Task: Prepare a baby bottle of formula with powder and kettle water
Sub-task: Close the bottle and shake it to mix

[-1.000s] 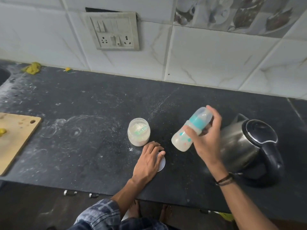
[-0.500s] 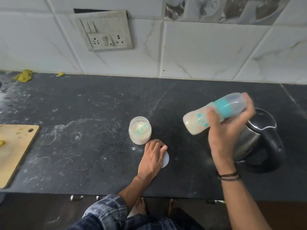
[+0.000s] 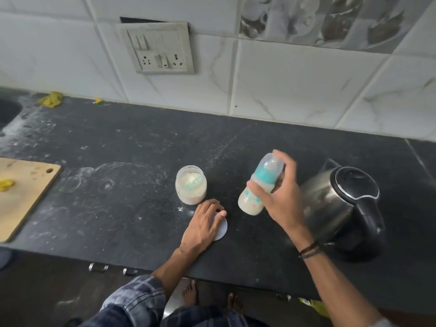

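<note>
Head view: right hand [image 3: 283, 201] wraps the baby bottle [image 3: 250, 205] at its teal collar [image 3: 265, 177] — light, smooth plastic, probably slippery.

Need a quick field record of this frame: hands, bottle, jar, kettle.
right hand: grips baby bottle near its cap
bottle state: capped, tilted, milky liquid in the lower part
left hand: rests on white lid lying on counter
powder jar: open, upright, teal scoop inside, just beyond the left hand
kettle: lid closed, on the counter, right of the bottle
cutting board: far left of the counter
</note>
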{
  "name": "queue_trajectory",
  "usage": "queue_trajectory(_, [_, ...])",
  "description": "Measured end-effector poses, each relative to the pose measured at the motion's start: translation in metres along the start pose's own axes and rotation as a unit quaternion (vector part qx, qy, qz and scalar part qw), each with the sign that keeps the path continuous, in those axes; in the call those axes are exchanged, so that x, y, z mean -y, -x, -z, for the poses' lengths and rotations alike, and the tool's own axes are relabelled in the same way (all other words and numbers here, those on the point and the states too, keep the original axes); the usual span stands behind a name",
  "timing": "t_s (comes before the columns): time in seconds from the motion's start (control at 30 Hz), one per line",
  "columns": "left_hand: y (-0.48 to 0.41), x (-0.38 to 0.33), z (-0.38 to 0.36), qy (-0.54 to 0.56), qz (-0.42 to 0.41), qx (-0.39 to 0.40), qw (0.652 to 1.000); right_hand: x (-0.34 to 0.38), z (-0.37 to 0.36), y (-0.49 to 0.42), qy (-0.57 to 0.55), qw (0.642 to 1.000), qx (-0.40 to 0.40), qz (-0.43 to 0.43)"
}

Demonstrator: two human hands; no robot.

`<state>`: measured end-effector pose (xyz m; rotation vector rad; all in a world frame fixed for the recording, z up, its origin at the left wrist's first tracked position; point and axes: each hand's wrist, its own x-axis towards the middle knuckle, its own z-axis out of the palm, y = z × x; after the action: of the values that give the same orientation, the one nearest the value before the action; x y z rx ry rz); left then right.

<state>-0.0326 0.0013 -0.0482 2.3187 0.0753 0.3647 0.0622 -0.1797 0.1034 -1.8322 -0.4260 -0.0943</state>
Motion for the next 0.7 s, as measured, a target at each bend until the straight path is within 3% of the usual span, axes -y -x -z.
queue_trajectory(0.1, [-0.002,-0.004,0.002,0.003,0.015,-0.003,1.0,0.009,0.007,-0.003,-0.132,0.984,-0.12,0.026])
queue_trajectory(0.17, [-0.002,-0.001,0.0,0.002,0.023,-0.009,1.0,0.01,0.005,-0.006,-0.162,0.971,-0.174,0.029])
queue_trajectory(0.3, [0.0,0.0,-0.001,0.014,0.04,-0.006,0.999,-0.007,-0.001,0.004,-0.061,0.998,-0.024,-0.005])
queue_trajectory(0.43, [-0.002,0.0,-0.001,0.006,0.053,-0.016,0.998,-0.005,0.005,0.001,-0.196,0.967,-0.16,-0.028])
queue_trajectory(0.6, [0.0,0.004,-0.005,0.01,0.056,-0.014,0.998,-0.02,-0.002,0.014,-0.159,0.98,-0.05,-0.11])
queue_trajectory(0.7, [0.0,0.004,-0.007,0.011,0.065,-0.011,0.998,-0.016,0.004,0.018,-0.139,0.986,-0.049,-0.078])
